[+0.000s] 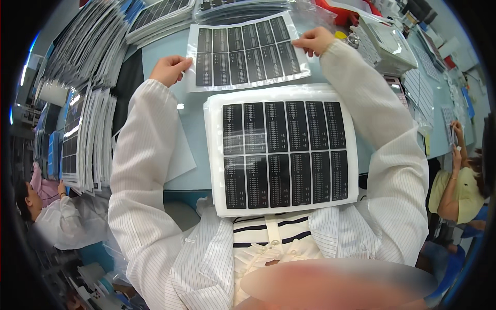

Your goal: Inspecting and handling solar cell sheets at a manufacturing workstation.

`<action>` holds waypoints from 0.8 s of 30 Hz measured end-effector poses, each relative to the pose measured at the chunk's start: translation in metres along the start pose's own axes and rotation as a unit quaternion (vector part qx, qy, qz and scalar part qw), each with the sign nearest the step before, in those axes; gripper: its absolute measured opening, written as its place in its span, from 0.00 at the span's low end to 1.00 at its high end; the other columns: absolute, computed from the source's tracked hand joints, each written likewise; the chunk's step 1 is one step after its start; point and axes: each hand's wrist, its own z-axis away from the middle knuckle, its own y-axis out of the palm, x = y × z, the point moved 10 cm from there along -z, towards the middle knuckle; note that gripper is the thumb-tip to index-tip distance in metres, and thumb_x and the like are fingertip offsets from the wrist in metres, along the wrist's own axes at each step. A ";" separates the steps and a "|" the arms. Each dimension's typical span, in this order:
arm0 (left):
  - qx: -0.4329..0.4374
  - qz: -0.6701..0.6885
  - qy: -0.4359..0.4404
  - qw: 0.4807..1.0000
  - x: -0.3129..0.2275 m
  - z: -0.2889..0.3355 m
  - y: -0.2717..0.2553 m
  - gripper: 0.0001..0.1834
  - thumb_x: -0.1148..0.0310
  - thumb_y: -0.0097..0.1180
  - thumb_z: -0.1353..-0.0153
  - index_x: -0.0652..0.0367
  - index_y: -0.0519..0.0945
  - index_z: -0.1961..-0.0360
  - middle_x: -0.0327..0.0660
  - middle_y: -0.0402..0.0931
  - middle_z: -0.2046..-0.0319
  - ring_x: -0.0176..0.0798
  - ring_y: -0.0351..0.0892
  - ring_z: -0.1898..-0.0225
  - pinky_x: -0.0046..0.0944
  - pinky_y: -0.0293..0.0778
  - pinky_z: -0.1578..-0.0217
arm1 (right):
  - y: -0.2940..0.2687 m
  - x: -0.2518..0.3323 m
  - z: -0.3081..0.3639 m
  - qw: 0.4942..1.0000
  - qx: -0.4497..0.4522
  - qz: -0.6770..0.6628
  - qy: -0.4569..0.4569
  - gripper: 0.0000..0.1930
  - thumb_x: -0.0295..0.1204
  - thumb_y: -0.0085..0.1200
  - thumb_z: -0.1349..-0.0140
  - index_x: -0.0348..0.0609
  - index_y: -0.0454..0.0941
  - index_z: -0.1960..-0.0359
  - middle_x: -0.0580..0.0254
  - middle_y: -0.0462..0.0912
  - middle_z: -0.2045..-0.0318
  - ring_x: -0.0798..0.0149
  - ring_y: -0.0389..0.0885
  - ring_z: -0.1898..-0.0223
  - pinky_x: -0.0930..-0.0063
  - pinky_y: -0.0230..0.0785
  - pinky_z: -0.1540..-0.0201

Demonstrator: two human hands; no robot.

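Between my two hands a white sheet (243, 50) printed with two rows of black rectangular panels is stretched out above the table. My left hand (171, 70) pinches its left edge between thumb and fingers. At the upper right edge my right hand (314, 41) grips the same sheet with closed fingertips. Closer to my body lies a thick stack of similar sheets (285, 155), its top one glossy with light reflections. The held sheet is beyond the far edge of that stack and slightly tilted.
Tall piles of sheets (89, 44) and another upright pile (93, 139) stand on the left. More sheets (160, 18) lie at the back. A red bin (343, 11) and a white box-shaped device (387, 44) are at the far right. Co-workers sit at both sides.
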 end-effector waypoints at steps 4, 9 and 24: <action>-0.040 -0.073 -0.012 0.996 0.036 -0.020 -0.002 0.14 0.61 0.55 0.46 0.61 0.79 0.66 0.36 0.75 0.78 0.27 0.67 0.79 0.28 0.66 0.74 | 0.026 -0.027 -0.016 0.995 -0.032 0.079 0.057 0.15 0.41 0.59 0.51 0.40 0.79 0.77 0.67 0.75 0.85 0.76 0.68 0.85 0.82 0.60 0.81; -0.058 -0.054 -0.032 0.996 0.037 -0.007 0.006 0.17 0.59 0.58 0.49 0.60 0.78 0.62 0.36 0.75 0.74 0.30 0.70 0.74 0.29 0.68 0.67 | 0.027 -0.032 -0.019 0.995 -0.047 0.046 0.071 0.16 0.43 0.60 0.52 0.40 0.80 0.75 0.67 0.75 0.85 0.75 0.67 0.86 0.82 0.62 0.81; -0.065 -0.247 0.055 0.965 -0.003 0.029 0.027 0.38 0.66 0.70 0.65 0.49 0.70 0.48 0.40 0.67 0.52 0.41 0.67 0.51 0.41 0.66 0.49 | 0.025 -0.021 -0.020 0.976 -0.078 0.192 0.062 0.18 0.46 0.59 0.52 0.43 0.81 0.72 0.63 0.80 0.79 0.70 0.77 0.78 0.76 0.70 0.69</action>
